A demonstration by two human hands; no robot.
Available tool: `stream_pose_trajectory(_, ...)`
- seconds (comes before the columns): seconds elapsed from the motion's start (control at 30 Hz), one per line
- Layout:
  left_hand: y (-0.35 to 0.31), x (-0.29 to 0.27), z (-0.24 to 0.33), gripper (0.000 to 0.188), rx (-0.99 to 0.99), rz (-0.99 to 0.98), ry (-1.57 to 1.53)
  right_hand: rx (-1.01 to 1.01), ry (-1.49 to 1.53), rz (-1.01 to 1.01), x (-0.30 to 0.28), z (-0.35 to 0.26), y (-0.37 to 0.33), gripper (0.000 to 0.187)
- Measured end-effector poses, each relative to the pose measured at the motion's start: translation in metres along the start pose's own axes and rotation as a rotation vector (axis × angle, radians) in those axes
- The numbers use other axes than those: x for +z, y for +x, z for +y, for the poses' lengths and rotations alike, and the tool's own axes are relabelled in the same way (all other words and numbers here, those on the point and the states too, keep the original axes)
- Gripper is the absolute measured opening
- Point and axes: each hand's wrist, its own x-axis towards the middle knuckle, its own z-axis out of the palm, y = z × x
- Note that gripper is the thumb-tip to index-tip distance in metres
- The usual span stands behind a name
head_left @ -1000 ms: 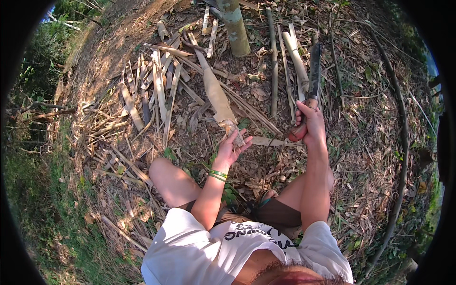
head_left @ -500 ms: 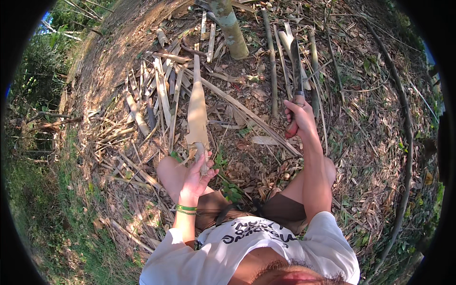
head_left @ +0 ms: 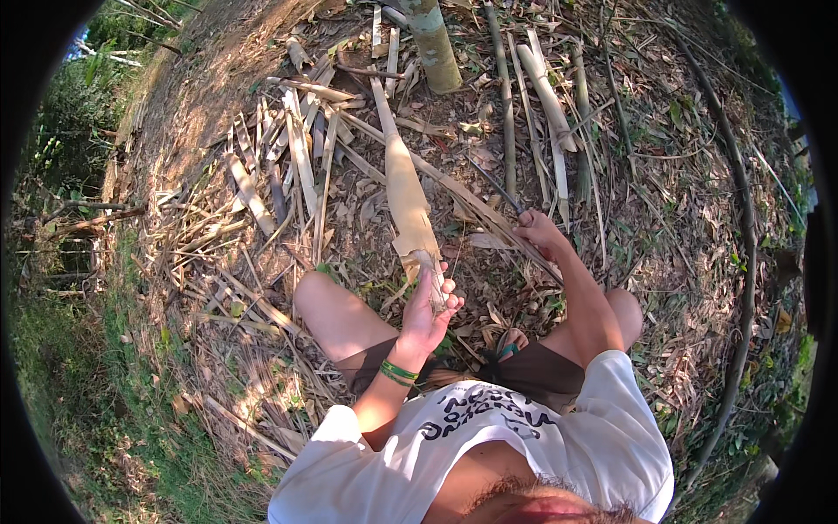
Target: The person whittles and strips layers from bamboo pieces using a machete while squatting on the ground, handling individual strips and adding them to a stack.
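A long, pale piece of carved wood (head_left: pixel 407 194) stretches away from me, wide near my body and narrowing to a thin far end. Its near end is rough, and my left hand (head_left: pixel 425 314) is closed around it, with a green band on the wrist. To the right, my right hand (head_left: pixel 543 234) grips a machete (head_left: pixel 496 185). The dark blade shows nearly edge-on, slanting up and left toward the carved wood without touching it. My fingers hide most of the machete's handle.
A slim tree trunk (head_left: pixel 434 48) stands ahead. Split wood pieces (head_left: pixel 301 148) lie heaped at the left. Several poles and sticks (head_left: pixel 546 92) lie at the far right, and a long strip (head_left: pixel 471 201) runs beneath the carved wood. A curved branch (head_left: pixel 738 183) borders the right side.
My left hand has carried the carved wood to the right and tilted it. The machete has come down and turned leftward, its blade going from upright and broad to slanted and thin.
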Motion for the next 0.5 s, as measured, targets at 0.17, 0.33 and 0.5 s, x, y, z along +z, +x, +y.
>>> stream_pose_trajectory(0.17, 0.007, 0.031, -0.028, 0.039, -0.020, -0.072, -0.147, 0.066, 0.097, -0.161, -0.018, 0.002, -0.007, 0.051)
stream_pose_trajectory(0.33, 0.010, 0.054, -0.044, 0.040, -0.012, -0.128, -0.247, 0.193, 0.128, -0.252, -0.017, -0.050, -0.035, 0.058)
stream_pose_trajectory(0.5, 0.013, 0.089, -0.051, 0.039, -0.047, -0.192, -0.315, 0.118, 0.075, -0.302, -0.026, -0.037, -0.041, 0.052)
